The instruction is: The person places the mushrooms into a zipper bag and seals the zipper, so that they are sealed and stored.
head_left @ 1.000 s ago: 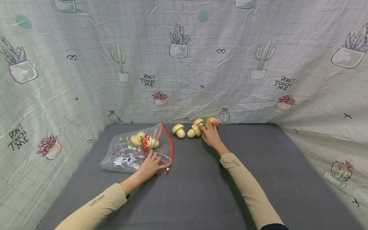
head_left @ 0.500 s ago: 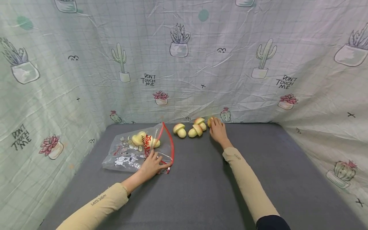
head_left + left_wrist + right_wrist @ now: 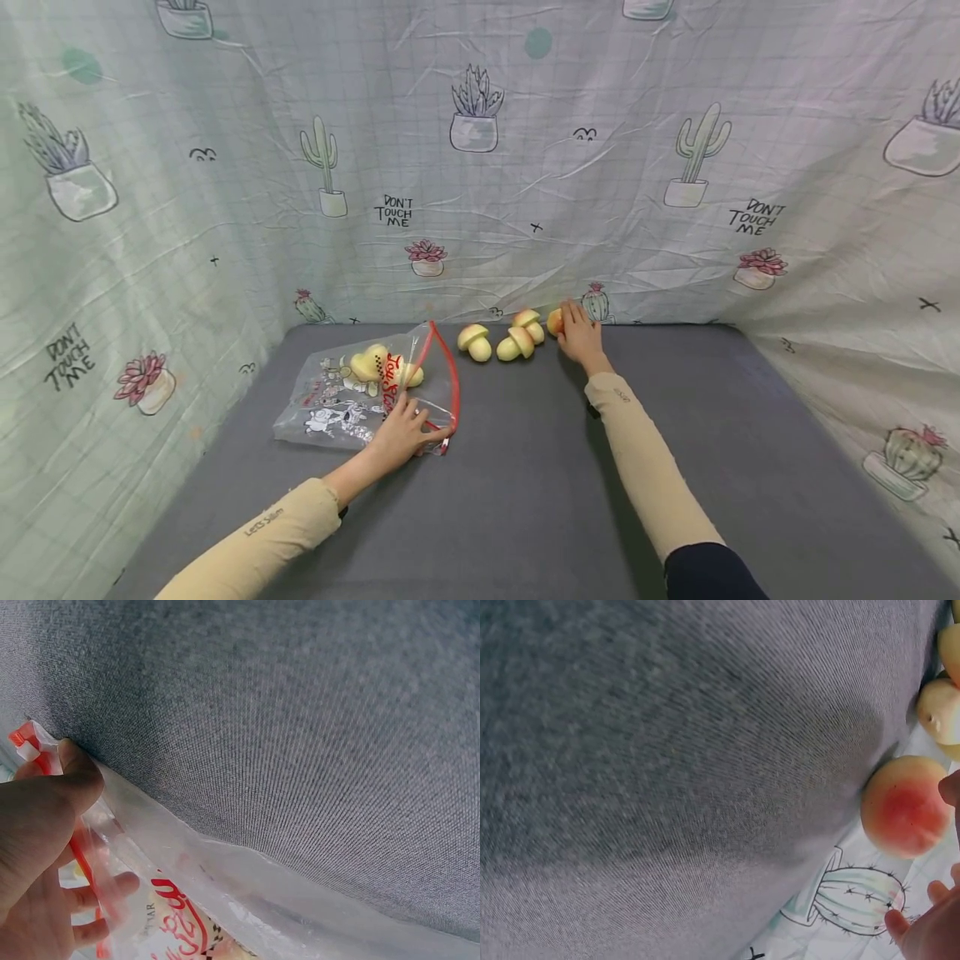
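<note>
Two hands work: the left hand [image 3: 401, 433] pinches the bag [image 3: 352, 400] mouth; the right hand [image 3: 581, 333], fingers loose, reaches the peach [image 3: 904, 806] at the mat's [image 3: 525, 467] far edge. Cup it fully before lifting.

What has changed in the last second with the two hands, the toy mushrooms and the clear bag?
The right hand moved right, off the yellow toy mushrooms, to the round orange-red peach; fingers not yet around it. The left hand still pinches the clear printed zip bag at its red edge. Mushrooms and bag stayed put.
</note>
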Action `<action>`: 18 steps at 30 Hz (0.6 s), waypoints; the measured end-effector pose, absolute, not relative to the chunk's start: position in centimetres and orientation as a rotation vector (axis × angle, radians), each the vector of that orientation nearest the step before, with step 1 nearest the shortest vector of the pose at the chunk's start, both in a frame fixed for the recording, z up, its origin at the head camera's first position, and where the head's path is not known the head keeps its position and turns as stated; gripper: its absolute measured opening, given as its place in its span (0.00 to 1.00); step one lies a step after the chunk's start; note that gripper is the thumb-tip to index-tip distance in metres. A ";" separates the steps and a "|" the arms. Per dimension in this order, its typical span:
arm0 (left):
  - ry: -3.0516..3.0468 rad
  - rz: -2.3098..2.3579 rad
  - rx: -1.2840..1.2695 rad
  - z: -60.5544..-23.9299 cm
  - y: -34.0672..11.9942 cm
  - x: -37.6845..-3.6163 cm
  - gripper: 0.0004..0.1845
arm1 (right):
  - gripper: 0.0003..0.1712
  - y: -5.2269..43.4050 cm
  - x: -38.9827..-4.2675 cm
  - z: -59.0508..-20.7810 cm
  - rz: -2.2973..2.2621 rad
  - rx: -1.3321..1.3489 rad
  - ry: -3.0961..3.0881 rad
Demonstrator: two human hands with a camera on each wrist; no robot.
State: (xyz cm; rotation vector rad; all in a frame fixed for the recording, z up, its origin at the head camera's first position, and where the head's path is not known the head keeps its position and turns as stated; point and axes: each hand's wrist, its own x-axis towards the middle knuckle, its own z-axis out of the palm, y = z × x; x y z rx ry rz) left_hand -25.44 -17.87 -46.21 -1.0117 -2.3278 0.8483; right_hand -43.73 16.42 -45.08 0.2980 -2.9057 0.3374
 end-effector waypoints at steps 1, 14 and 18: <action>-2.329 0.847 -1.012 -46.3 -17.9 -25.5 0.33 | 0.36 16.5 -43.8 -45.0 0.333 0.300 -2.916; -2.343 0.861 -1.006 -46.0 -17.6 -25.3 0.33 | 0.34 17.0 -43.7 -45.0 0.185 0.327 -2.986; -2.343 0.870 -0.999 -45.9 -17.6 -25.2 0.32 | 0.33 17.0 -43.6 -45.0 0.174 0.337 -2.972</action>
